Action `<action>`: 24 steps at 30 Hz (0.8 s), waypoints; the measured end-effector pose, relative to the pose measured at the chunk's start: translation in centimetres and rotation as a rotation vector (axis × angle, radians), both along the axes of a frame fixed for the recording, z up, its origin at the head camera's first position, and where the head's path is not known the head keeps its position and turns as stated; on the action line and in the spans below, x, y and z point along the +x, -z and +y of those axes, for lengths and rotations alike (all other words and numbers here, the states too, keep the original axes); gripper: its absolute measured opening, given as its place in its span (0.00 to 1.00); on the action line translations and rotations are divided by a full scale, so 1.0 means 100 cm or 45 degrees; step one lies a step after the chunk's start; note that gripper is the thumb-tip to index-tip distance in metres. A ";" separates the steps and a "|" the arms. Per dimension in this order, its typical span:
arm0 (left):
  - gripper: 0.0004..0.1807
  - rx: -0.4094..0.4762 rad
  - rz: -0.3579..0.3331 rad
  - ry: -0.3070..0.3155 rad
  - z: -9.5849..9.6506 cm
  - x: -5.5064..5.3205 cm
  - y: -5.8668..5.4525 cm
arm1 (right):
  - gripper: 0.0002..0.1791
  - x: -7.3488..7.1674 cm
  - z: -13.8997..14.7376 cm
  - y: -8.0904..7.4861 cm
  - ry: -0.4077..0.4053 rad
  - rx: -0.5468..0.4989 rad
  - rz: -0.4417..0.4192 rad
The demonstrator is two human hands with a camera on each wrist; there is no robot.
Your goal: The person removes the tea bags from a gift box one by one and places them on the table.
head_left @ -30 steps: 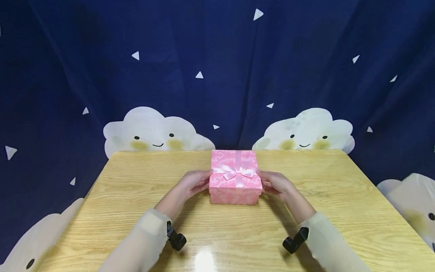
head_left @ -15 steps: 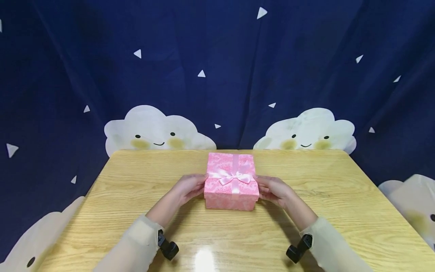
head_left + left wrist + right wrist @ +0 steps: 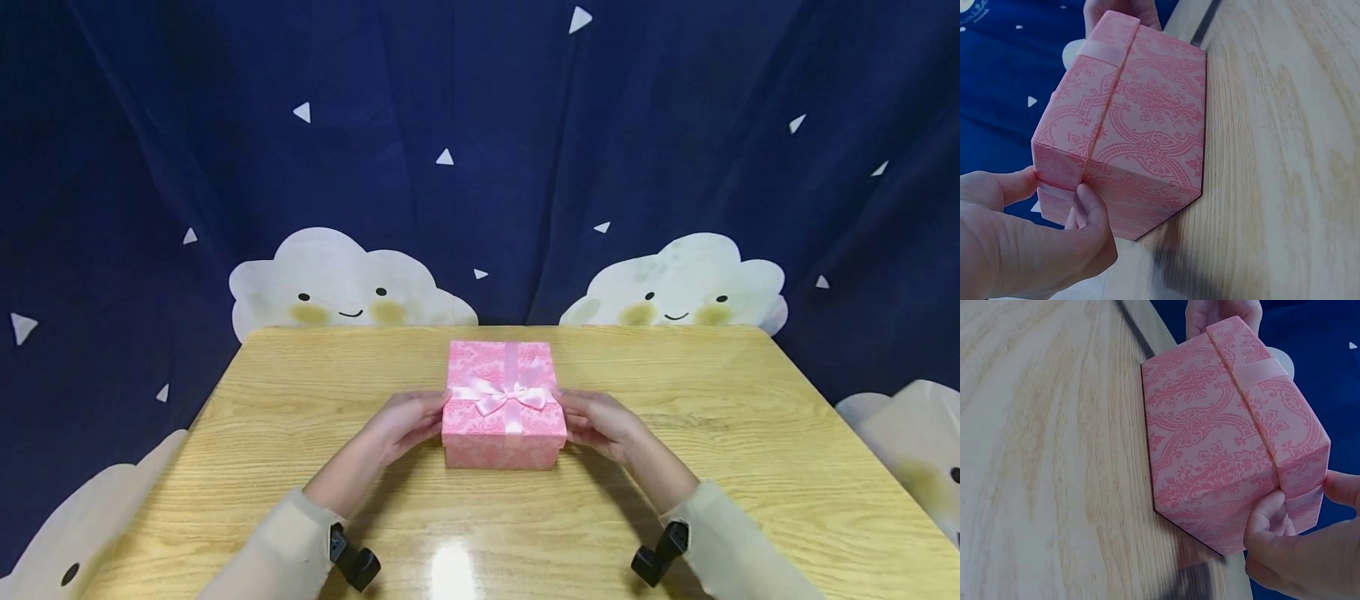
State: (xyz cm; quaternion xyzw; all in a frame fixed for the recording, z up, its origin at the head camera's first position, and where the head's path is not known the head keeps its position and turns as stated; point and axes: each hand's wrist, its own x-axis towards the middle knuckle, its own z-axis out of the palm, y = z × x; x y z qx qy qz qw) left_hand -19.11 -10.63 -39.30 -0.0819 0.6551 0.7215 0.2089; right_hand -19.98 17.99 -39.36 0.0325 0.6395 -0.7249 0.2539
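A pink patterned gift box [image 3: 503, 417] with a satin ribbon and bow [image 3: 506, 397] on its lid sits on the wooden table, lid on. From one side my left hand [image 3: 411, 418] grips the lid, one digit at its top edge and curled fingers at its lower rim, as the left wrist view shows. On the opposite side my right hand [image 3: 602, 421] has the same hold, with a bent finger [image 3: 1267, 512] right at the seam between lid and base. The lid [image 3: 1063, 134] lies level on the base [image 3: 1154, 125], a thin line between them.
The light wooden table [image 3: 300, 367] reaches back to a dark blue curtain [image 3: 495, 125] printed with clouds and white triangles. A black wrist camera [image 3: 355, 560] is on the left sleeve and another camera [image 3: 660, 553] on the right one.
The gift box, with both hands on it, has slid toward me and a little to the left. The lid stays on, and the hold looks the same.
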 end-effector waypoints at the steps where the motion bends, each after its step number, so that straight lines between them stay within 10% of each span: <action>1: 0.27 0.001 -0.006 -0.001 -0.001 0.001 0.000 | 0.31 0.001 -0.001 0.000 -0.002 0.010 -0.001; 24: 0.26 0.146 -0.055 0.080 -0.022 0.020 0.003 | 0.33 0.009 -0.010 0.003 -0.041 -0.027 0.012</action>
